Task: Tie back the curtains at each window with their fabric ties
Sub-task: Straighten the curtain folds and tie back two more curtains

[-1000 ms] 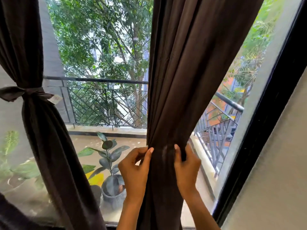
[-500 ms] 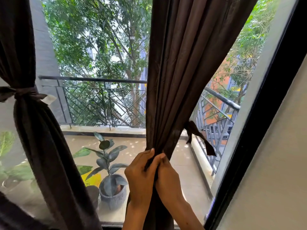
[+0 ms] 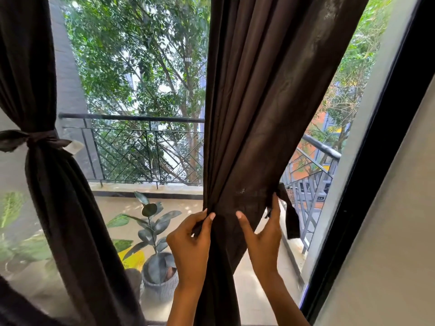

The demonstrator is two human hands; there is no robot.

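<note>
A dark brown curtain (image 3: 256, 114) hangs in the middle of the window, gathered at hand height. My left hand (image 3: 190, 243) pinches one dark end of the fabric tie at the curtain's left edge. My right hand (image 3: 263, 238) spreads across the gathered fabric, thumb in front and fingers reaching the right edge. There the tie's other end (image 3: 288, 212) hangs loose behind the curtain. The left curtain (image 3: 58, 208) is bound at its waist with a knotted tie (image 3: 35, 140).
A black window frame (image 3: 376, 161) and a grey wall (image 3: 400, 231) stand at the right. Behind the glass lie a balcony with a black railing (image 3: 141, 147), a potted plant (image 3: 157, 267) and trees.
My hands, pressed together on the gathered curtain half a second ago, have spread apart. The left now pinches a tie end and the right has reached to the curtain's right edge.
</note>
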